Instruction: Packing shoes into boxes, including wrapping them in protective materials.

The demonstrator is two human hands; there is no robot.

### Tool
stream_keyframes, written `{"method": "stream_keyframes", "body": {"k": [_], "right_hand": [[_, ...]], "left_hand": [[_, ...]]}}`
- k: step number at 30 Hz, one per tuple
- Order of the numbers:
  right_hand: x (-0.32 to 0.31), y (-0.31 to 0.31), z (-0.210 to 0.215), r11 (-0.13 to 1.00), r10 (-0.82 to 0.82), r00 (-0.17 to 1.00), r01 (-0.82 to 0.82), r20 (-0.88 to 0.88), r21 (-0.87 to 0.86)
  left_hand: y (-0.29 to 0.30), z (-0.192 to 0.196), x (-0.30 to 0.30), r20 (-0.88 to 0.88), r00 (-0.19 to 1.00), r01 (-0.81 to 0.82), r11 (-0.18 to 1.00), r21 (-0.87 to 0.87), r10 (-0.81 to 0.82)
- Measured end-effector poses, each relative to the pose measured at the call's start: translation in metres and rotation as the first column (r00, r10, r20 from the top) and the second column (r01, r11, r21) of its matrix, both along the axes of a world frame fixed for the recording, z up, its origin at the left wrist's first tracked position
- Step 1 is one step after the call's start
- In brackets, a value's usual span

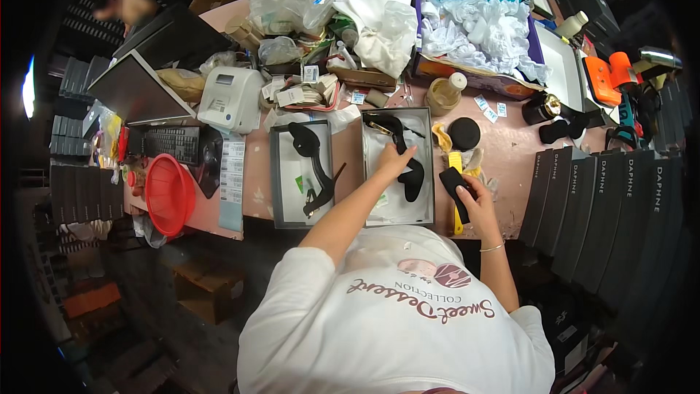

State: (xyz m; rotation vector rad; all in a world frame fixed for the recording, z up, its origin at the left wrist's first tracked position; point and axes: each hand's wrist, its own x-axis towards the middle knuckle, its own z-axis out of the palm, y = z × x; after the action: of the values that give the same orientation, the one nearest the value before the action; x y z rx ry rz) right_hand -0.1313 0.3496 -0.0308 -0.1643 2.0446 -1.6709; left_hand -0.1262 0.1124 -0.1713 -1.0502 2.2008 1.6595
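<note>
Two grey shoe boxes lie side by side on the pink worktable (255, 168). The left box (275, 190) holds a black heeled sandal (312, 153) with an ankle strap. In the right box (430, 208) lies another black heeled sandal (413, 179). My left hand (394, 163) reaches into that box, its fingers closed on the sandal's middle; the exact grip is partly hidden. Right of the box, my right hand (480, 206) is closed around a black oblong block (453, 188), perhaps a brush, held above a yellow strip (458, 225).
Behind the boxes stand a jar (442, 96), a round black tin (464, 133), a white label printer (230, 98) and a carton of crumpled tissue (485, 36). A red basket (169, 195) sits at the left edge. Stacked dark shoe boxes (605, 211) flank the right side.
</note>
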Motion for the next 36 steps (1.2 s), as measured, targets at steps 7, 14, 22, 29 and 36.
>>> {"method": "stream_keyframes", "body": {"k": [7,14,22,29,36], "right_hand": [[-0.003,0.007,-0.01,1.0,0.016,0.998,-0.016,0.061,0.004],[-0.002,-0.02,0.002,0.971,0.229,0.972,-0.225,0.046,-0.086],[0.025,-0.029,-0.003,0.857,0.513,0.844,-0.492,-0.158,0.151],[0.022,-0.004,0.017,0.919,0.391,0.917,-0.394,-0.079,-0.011],[0.009,0.005,0.034,0.997,-0.067,0.98,0.056,-0.189,-0.062]], "left_hand": [[-0.007,-0.009,0.005,-0.051,0.996,-0.065,0.97,0.236,0.079],[-0.015,0.055,0.028,0.047,0.999,-0.03,0.621,0.783,-0.012],[-0.034,0.022,0.011,0.212,0.971,-0.091,0.66,0.746,-0.106],[-0.014,0.026,0.023,0.002,0.995,0.086,0.861,0.501,-0.1],[-0.031,0.134,0.054,-0.118,0.969,0.04,0.333,0.942,0.218]]}}
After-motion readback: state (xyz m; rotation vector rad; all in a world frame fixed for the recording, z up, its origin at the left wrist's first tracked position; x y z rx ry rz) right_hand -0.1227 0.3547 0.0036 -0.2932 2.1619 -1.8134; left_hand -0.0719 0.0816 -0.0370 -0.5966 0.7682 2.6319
